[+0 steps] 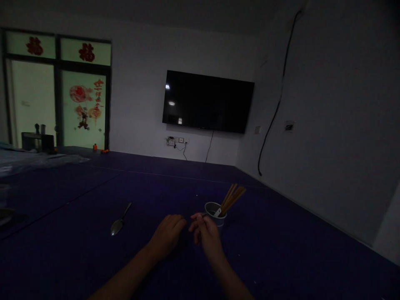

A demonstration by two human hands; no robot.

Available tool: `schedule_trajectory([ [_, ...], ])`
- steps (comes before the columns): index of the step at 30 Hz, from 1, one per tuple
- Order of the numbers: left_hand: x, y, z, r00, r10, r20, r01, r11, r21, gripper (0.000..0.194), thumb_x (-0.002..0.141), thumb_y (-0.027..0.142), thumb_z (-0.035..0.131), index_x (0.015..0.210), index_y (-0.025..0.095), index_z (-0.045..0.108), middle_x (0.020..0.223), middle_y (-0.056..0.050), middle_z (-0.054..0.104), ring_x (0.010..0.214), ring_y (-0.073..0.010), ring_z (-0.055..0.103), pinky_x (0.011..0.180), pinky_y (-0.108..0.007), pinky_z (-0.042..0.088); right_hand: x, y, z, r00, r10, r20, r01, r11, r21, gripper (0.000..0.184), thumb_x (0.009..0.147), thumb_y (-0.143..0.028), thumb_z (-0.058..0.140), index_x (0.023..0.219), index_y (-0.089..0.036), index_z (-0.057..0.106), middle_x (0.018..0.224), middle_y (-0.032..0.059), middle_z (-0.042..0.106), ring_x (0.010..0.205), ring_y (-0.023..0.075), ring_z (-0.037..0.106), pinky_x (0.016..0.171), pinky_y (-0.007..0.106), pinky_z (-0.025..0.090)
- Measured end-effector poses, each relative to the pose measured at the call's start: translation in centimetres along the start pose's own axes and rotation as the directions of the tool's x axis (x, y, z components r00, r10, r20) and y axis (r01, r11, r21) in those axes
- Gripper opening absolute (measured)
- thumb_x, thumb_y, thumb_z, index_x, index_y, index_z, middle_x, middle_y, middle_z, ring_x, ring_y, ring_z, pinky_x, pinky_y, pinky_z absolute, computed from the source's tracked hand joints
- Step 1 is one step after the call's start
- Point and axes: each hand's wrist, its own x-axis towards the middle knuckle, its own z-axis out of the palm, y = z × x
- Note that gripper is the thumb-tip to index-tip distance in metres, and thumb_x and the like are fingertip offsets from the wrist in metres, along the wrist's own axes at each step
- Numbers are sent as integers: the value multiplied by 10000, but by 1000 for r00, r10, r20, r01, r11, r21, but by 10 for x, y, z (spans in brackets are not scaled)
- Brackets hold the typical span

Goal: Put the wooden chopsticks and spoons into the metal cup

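My left hand (168,232) is low over the dark purple surface, back up and fingers curled under; whatever its fingertips hold, if anything, is hidden. Close by on its right, my right hand (207,234) has thumb and index finger pinched together, the other fingers bent. Anything in that pinch is too dark to name. Just behind the right hand stands a grey metal cup (220,221), partly covered by it. Several wooden chopsticks (231,200) lean to the right in the cup, beside a small pale piece (218,212). A metal spoon (117,227) lies left of my left hand.
The purple surface (150,187) stretches to the far wall, where a black television (208,102) hangs above sockets and cords. Clear plastic sheeting (56,160) lies at the far left near a dark box (46,142). A black cable (275,112) runs down the right wall.
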Motion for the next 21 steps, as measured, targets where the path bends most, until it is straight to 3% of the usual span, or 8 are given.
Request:
schedule_trajectory([
  [5, 0, -9, 0, 996, -87, 19, 87, 996, 35, 241, 859, 91, 366, 922, 175, 583, 848, -47, 622, 772, -157, 542, 718, -290, 399, -1, -2, -2, 998, -65, 4, 65, 996, -62, 449, 815, -613, 465, 788, -174, 557, 597, -9, 578, 394, 82, 428, 372, 198, 322],
  [11, 4, -18, -9, 965, -251, 75, 244, 966, 85, 239, 892, 177, 365, 988, 198, 583, 924, -55, 623, 846, -169, 538, 746, -298, 398, -7, -12, -10, 963, -267, -27, 244, 912, -330, 436, 904, -523, 354, 830, -181, 615, 604, -1, 580, 461, 110, 491, 453, 221, 387],
  [16, 4, -30, -16, 894, -436, 102, 412, 890, 193, 245, 873, 162, 381, 1013, 190, 581, 1015, -74, 611, 933, -193, 532, 797, -327, 395, -11, -18, -19, 907, -404, -120, 303, 823, -480, 482, 896, -553, 332, 976, -196, 647, 684, 24, 633, 504, 135, 529, 519, 254, 428],
  [21, -2, -48, -23, 773, -622, 127, 558, 761, 330, 253, 865, 196, 393, 990, 184, 613, 1088, -100, 587, 1034, -239, 495, 858, -377, 366, -7, -25, -32, 825, -431, -365, 216, 838, -501, 579, 881, -597, 312, 1037, -140, 632, 694, 54, 633, 535, 162, 551, 535, 271, 421],
])
